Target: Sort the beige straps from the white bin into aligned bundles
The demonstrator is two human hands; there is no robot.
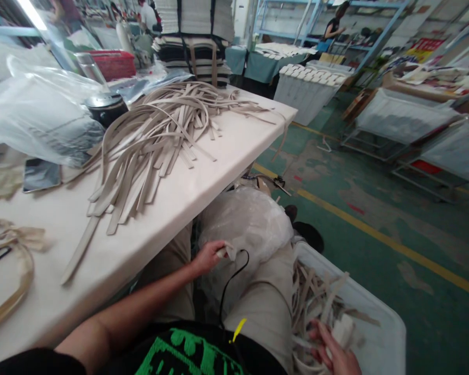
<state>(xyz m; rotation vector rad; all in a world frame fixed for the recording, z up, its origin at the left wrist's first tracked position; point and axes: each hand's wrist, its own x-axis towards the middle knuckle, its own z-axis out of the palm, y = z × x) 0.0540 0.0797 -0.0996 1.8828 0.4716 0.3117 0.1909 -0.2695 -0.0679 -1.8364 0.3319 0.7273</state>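
Note:
My left hand (pixel 210 258) is above my lap, its fingers closed on a small pale crumpled piece (pixel 228 251). That piece lies against a clear plastic bag (pixel 250 216) between my knees; I cannot make out whether it is part of the bag. Low on the right, my right hand (pixel 331 348) is over a translucent white bin (pixel 386 325), its fingers partly bent and blurred. Beside those fingers is a whitish bundle (pixel 344 329); whether they grip it is unclear. Many beige strips (pixel 314 291) lie tangled in the bin.
A heap of long beige strips (pixel 152 140) spreads over the white table (pixel 234 156) on my left. Behind it are a dark lidded cup (pixel 106 107), a phone (pixel 41 174) and a plastic bag (pixel 42 114). Wheeled carts (pixel 402 117) and a person (pixel 333 28) are farther off.

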